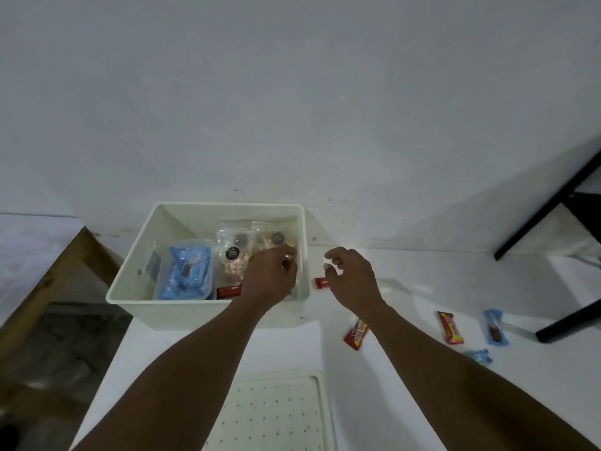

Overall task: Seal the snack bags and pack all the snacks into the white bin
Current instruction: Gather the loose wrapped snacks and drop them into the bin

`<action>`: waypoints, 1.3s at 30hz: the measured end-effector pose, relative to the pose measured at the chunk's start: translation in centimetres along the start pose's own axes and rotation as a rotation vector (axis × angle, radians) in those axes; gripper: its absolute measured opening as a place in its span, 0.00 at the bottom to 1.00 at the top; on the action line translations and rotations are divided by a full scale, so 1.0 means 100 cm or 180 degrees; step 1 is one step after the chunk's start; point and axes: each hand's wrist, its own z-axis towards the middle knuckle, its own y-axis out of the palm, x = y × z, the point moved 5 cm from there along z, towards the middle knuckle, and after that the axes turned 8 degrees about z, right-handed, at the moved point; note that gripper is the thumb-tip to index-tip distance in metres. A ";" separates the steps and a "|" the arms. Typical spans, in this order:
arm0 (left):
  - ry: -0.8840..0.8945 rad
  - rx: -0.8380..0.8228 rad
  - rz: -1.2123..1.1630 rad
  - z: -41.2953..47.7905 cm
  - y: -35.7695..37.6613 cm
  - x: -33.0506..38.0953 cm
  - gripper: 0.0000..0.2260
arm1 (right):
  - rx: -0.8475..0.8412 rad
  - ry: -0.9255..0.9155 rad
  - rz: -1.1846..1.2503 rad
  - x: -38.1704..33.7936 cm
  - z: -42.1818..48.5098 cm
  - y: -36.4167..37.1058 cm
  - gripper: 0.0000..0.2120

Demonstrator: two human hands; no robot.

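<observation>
The white bin [208, 207] lies under the curled left hand [270, 278], grip unclear, just beside the loose, empty right hand [353, 279].

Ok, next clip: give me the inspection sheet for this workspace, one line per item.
Surface: white table, dimly lit.
Job's things: white bin holds a blue bag, clear snack bags and a red bar. Outside it lie a small red bar, a near red bar, a far red bar, a long blue packet and a small blue packet.
Clutter: perforated white tray.
Hands: left hand over the bin, right hand beside it; both curled, contents unclear.
Cables: nothing seen.
Surroundings: white wall, black furniture legs, wooden frame.
</observation>
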 end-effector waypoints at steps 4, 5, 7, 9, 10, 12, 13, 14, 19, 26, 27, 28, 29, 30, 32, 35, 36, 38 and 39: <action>0.0417 0.0313 0.0003 -0.031 0.037 0.061 0.08 | 0.0188 0.0281 -0.0348 0.071 -0.043 -0.047 0.11; 0.0474 0.0301 -0.0020 -0.040 0.052 0.072 0.08 | 0.0186 0.0391 -0.0487 0.092 -0.055 -0.059 0.11; 0.0480 0.0168 -0.0056 -0.059 0.085 0.089 0.09 | 0.0183 0.0421 -0.0857 0.134 -0.082 -0.080 0.15; 0.0404 -0.0213 0.0026 -0.077 0.129 0.098 0.12 | 0.0106 0.0445 -0.1238 0.176 -0.109 -0.097 0.21; 0.0383 -0.0448 0.0115 -0.087 0.151 0.099 0.16 | 0.0056 0.0515 -0.1403 0.194 -0.122 -0.103 0.24; 0.0358 -0.0771 0.0377 -0.103 0.193 0.100 0.25 | -0.0074 0.0659 -0.1676 0.228 -0.145 -0.113 0.29; 0.0320 -0.0846 0.0518 -0.109 0.211 0.098 0.29 | -0.0171 0.0697 -0.1800 0.243 -0.154 -0.115 0.32; 0.0273 -0.0893 0.0636 -0.112 0.229 0.096 0.33 | -0.0289 0.0715 -0.1911 0.259 -0.161 -0.115 0.35; -0.0016 -0.1013 0.1064 -0.101 0.293 0.088 0.40 | -0.0525 0.0496 -0.2222 0.317 -0.164 -0.117 0.42; -0.0347 -0.0838 0.1200 -0.082 0.318 0.114 0.38 | -0.0360 0.0193 -0.2454 0.356 -0.104 -0.162 0.47; -0.0328 -0.0873 0.1239 -0.079 0.322 0.115 0.37 | -0.0415 0.0198 -0.2477 0.362 -0.096 -0.168 0.47; -0.0299 -0.0892 0.1290 -0.076 0.326 0.113 0.36 | -0.0479 0.0205 -0.2487 0.369 -0.088 -0.172 0.47; -0.0264 -0.0880 0.1356 -0.074 0.328 0.112 0.34 | -0.0536 0.0228 -0.2475 0.374 -0.080 -0.175 0.46; -0.0237 -0.0849 0.1424 -0.070 0.328 0.110 0.32 | -0.0580 0.0278 -0.2428 0.379 -0.073 -0.175 0.45; -0.0211 -0.0818 0.1490 -0.063 0.329 0.106 0.29 | -0.0645 0.0361 -0.2304 0.382 -0.062 -0.168 0.42; -0.0267 -0.0827 0.1423 -0.050 0.325 0.097 0.28 | -0.0738 0.0180 -0.2154 0.371 -0.050 -0.145 0.36; -0.0283 -0.0787 0.1428 -0.045 0.323 0.093 0.28 | -0.0759 0.0094 -0.2089 0.365 -0.045 -0.135 0.35; -0.0273 -0.0701 0.1498 -0.036 0.318 0.084 0.29 | -0.0784 -0.0086 -0.1978 0.351 -0.036 -0.116 0.32; -0.0276 -0.0695 0.1533 -0.032 0.316 0.078 0.30 | -0.0789 -0.0178 -0.1937 0.344 -0.032 -0.106 0.31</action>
